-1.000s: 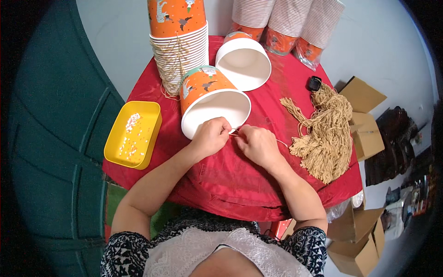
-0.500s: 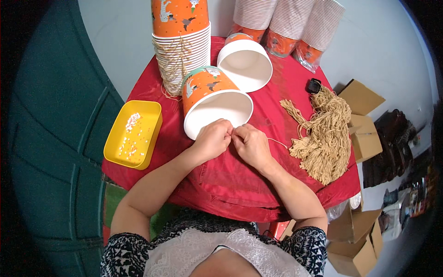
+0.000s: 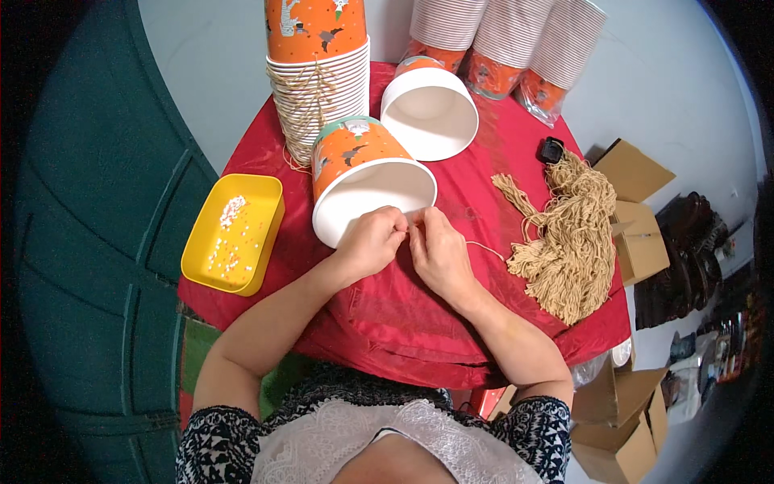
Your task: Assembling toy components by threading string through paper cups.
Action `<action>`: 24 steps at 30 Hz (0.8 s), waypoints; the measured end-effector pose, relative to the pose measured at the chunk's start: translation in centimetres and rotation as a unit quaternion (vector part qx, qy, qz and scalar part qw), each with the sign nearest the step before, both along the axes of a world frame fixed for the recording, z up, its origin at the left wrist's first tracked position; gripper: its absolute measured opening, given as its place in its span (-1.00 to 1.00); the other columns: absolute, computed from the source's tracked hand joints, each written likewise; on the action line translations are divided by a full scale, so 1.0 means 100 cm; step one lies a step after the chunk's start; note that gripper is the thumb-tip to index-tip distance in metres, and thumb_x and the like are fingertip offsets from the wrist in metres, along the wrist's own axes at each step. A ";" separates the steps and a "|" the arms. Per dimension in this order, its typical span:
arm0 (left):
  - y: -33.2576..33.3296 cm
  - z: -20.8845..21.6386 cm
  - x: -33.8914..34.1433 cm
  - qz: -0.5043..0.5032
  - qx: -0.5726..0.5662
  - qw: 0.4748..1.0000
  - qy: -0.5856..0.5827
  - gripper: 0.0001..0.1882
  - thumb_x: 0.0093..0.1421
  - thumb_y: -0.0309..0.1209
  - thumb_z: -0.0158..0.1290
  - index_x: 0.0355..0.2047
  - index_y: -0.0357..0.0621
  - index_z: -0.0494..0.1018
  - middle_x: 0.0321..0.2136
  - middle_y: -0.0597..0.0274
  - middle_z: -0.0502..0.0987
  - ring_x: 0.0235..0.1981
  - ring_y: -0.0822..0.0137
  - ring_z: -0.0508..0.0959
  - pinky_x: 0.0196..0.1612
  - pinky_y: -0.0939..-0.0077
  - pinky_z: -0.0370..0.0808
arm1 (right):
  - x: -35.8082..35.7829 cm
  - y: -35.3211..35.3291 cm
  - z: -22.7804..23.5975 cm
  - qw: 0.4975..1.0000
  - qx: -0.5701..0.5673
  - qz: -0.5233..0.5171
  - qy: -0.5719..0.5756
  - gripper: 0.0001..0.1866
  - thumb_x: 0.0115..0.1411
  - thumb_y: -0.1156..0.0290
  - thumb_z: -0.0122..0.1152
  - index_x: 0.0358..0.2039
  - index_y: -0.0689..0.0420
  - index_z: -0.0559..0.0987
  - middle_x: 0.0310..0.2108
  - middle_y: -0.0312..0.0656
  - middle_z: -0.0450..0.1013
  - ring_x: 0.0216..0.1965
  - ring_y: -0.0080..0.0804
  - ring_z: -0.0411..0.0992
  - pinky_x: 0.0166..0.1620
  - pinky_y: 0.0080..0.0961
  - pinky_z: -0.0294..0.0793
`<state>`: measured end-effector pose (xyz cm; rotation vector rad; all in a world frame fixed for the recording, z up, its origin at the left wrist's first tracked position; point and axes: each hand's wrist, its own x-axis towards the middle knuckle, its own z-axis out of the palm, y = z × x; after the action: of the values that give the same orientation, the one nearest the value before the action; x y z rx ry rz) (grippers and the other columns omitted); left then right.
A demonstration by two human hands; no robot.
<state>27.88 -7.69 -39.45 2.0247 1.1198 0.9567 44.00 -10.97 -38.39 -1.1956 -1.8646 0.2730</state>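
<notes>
An orange paper bucket [image 3: 355, 153] with a white rim and green base lies on its side, mouth toward me. At its near rim my left hand [image 3: 372, 242] is closed in a pinch, its fingertips close to those of my right hand [image 3: 442, 254]. A thin tan cord [image 3: 486, 248] trails out from under my right hand toward the table's right side. Both pinches seem to be on this cord, though the fingers mostly cover it. On the right lies a large bundle of tan cords [image 3: 568, 242].
A second bucket [image 3: 429, 117] lies behind the first. A tall bucket stack [image 3: 318, 97] with cords hanging down stands back left; wrapped stacks [image 3: 509, 40] line the wall. A yellow tray [image 3: 272, 234] with small white and orange pieces sits left. Cardboard boxes [image 3: 641, 242] stand beyond the red-covered table [image 3: 387, 323].
The near bucket has shifted slightly left and turned a little. The fingers of my right hand have lifted and straightened somewhat, while my left hand stays at the rim.
</notes>
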 end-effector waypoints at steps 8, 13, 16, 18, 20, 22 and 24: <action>0.004 -0.010 -0.004 -0.005 -0.004 1.000 -0.026 -0.93 0.11 -0.52 0.11 -0.39 -0.25 0.50 -0.41 0.03 0.59 -0.35 0.08 0.61 -0.25 0.29 0.53 | 0.000 -0.001 0.000 0.998 -0.065 -0.005 -0.012 -0.84 0.22 0.60 0.05 -0.17 0.27 0.39 -0.41 0.12 0.50 -0.32 0.09 0.53 -0.33 -0.17 0.50; 0.004 0.000 -0.005 -0.020 -0.075 0.997 -0.028 -0.95 0.16 -0.57 0.08 -0.35 -0.29 0.48 -0.45 0.17 0.56 -0.40 0.33 0.56 -0.32 0.48 0.50 | 0.003 0.000 -0.002 0.991 -0.107 0.030 0.071 -0.77 0.22 0.66 0.01 -0.10 0.26 0.38 -0.42 0.07 0.53 -0.36 -0.15 0.58 -0.34 -0.32 0.51; 0.005 -0.002 -0.005 -0.032 -0.078 0.996 -0.023 -0.97 0.21 -0.64 0.04 -0.33 -0.33 0.45 -0.46 0.29 0.51 -0.43 0.54 0.49 -0.38 0.64 0.46 | 0.000 -0.001 -0.004 0.990 -0.107 0.037 0.086 -0.75 0.21 0.67 0.02 -0.08 0.26 0.36 -0.44 0.04 0.53 -0.38 -0.26 0.57 -0.34 -0.38 0.50; 0.007 -0.008 -0.006 -0.033 -0.074 0.996 -0.025 -0.97 0.21 -0.64 0.03 -0.33 -0.34 0.44 -0.46 0.29 0.51 -0.42 0.53 0.49 -0.37 0.64 0.46 | -0.002 -0.003 0.000 0.985 -0.144 0.041 0.089 -0.73 0.21 0.65 0.05 -0.07 0.26 0.35 -0.45 0.04 0.53 -0.40 -0.25 0.57 -0.32 -0.38 0.51; 0.008 -0.015 -0.008 -0.011 -0.080 0.995 -0.058 -0.89 0.13 -0.46 0.10 -0.36 -0.24 0.53 -0.46 0.07 0.61 -0.40 0.20 0.63 -0.30 0.35 0.53 | -0.003 -0.003 0.000 0.985 -0.145 0.044 0.078 -0.74 0.20 0.65 0.06 -0.08 0.26 0.36 -0.45 0.04 0.52 -0.40 -0.24 0.57 -0.32 -0.38 0.51; 0.009 -0.017 -0.006 -0.009 -0.070 0.996 -0.059 -0.89 0.13 -0.46 0.11 -0.37 -0.24 0.53 -0.47 0.08 0.61 -0.42 0.21 0.62 -0.31 0.36 0.53 | -0.001 -0.003 0.000 0.986 -0.147 0.043 0.067 -0.75 0.20 0.64 0.07 -0.09 0.26 0.37 -0.45 0.05 0.52 -0.40 -0.24 0.57 -0.32 -0.38 0.52; 0.010 -0.019 -0.005 -0.006 -0.060 0.996 -0.059 -0.89 0.13 -0.46 0.11 -0.38 -0.24 0.53 -0.48 0.08 0.61 -0.43 0.23 0.62 -0.32 0.37 0.53 | 0.001 -0.004 0.004 0.988 -0.148 0.024 0.027 -0.80 0.18 0.64 0.08 -0.16 0.29 0.45 -0.43 0.12 0.54 -0.36 -0.12 0.59 -0.30 -0.33 0.54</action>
<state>27.42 -6.67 -41.39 1.8523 1.0747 0.9677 44.10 -11.35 -37.99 -1.3277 -1.8504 0.6210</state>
